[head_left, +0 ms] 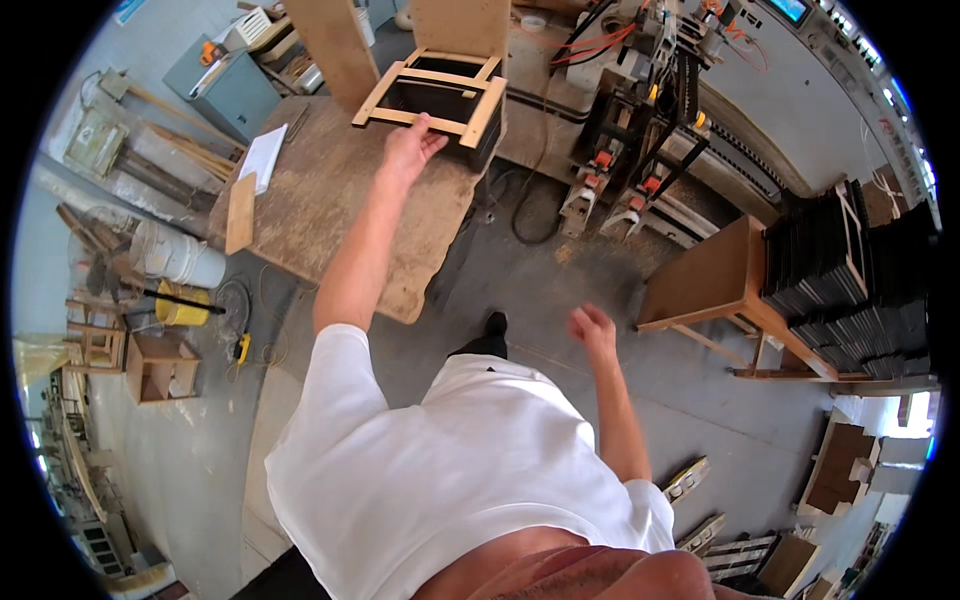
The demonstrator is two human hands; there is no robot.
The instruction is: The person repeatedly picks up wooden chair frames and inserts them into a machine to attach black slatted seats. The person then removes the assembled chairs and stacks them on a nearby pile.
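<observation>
Stretched forward over the worktable, my left hand (408,152) grips the near rail of a light wooden frame (440,122), thumb on top and fingers beneath. The frame is rectangular, with rail ends that stick out at the corners. It rests on or just above a dark stack (487,150) at the table's far right corner; I cannot tell which. My right hand (592,328) hangs over the floor to the right of my body. Its fingers are curled in, slightly blurred, and nothing shows in them.
The worn wooden table (345,215) carries white paper (263,158) and a small board (240,213). A machine with clamps (625,190) stands ahead right. Black stacked pieces (815,260) lie on a wooden stand (700,275) at right. Buckets (180,253) and cables are at left.
</observation>
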